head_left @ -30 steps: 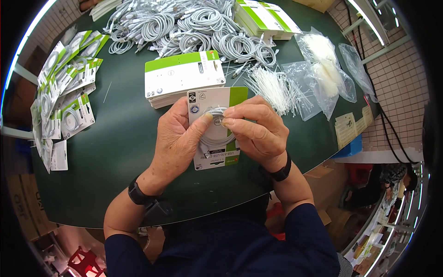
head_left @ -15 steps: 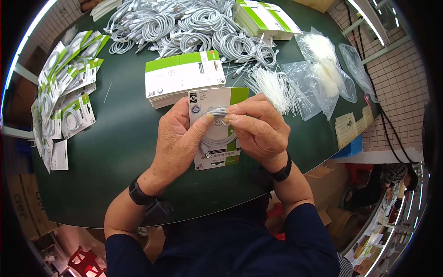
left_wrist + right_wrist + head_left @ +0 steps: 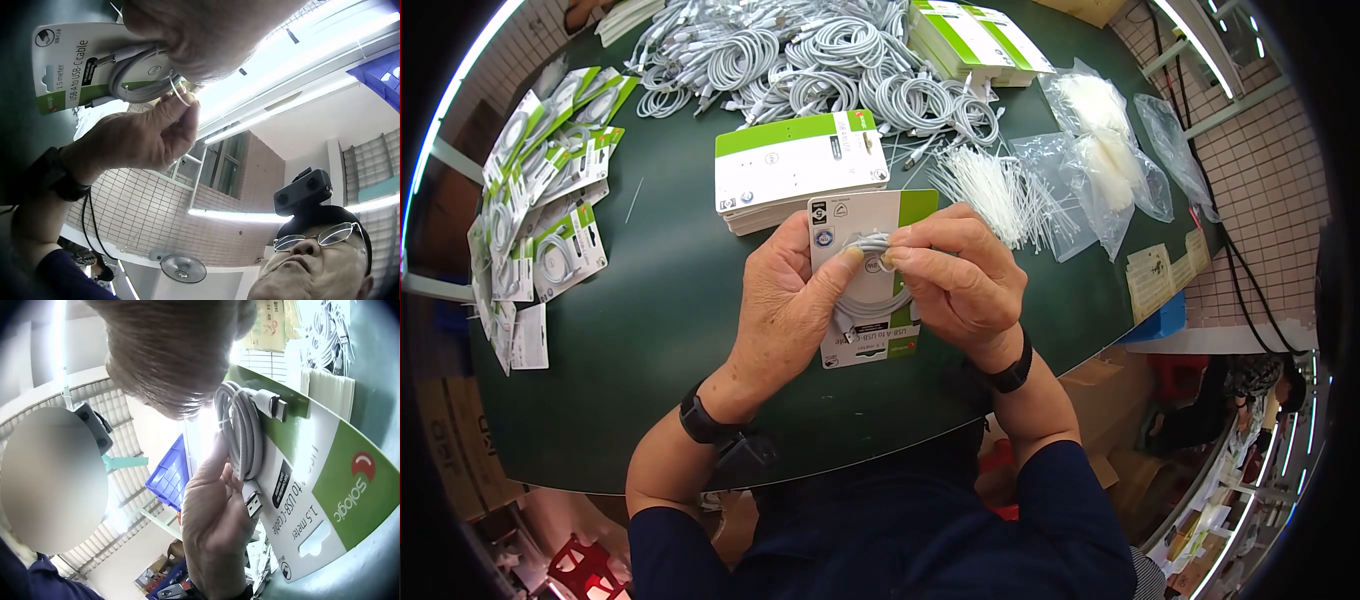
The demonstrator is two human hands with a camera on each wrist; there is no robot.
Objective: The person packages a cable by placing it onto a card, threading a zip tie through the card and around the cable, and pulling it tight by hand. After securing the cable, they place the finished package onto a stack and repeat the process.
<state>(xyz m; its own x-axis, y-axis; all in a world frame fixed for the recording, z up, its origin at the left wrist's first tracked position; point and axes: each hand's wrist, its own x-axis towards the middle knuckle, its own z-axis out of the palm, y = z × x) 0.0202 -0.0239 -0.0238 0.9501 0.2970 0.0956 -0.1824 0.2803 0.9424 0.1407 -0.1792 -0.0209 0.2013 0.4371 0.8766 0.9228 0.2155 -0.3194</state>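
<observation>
My left hand (image 3: pixel 775 310) grips a white and green packaging card (image 3: pixel 880 207), its thumb pressing a coiled grey USB cable (image 3: pixel 865 305) against the front. The cable's USB-A plug (image 3: pixel 254 504) and USB-C plug (image 3: pixel 279 410) show in the right wrist view. With thumb and forefinger, my right hand (image 3: pixel 965 285) pinches a thin white cable tie (image 3: pixel 179 92) at the coil's upper side. In the left wrist view the tie curves from the card up to those fingertips. The card is held above the table, its printed text upside down in the head view.
Behind the card lies a stack of blank-looking cards (image 3: pixel 790 165), with a large heap of coiled cables (image 3: pixel 800 60) beyond. Loose white ties (image 3: pixel 995 195) and plastic bags (image 3: pixel 1100 165) lie at right. Carded cables (image 3: pixel 550 180) pile up at left; another card stack (image 3: pixel 980 45) stands behind.
</observation>
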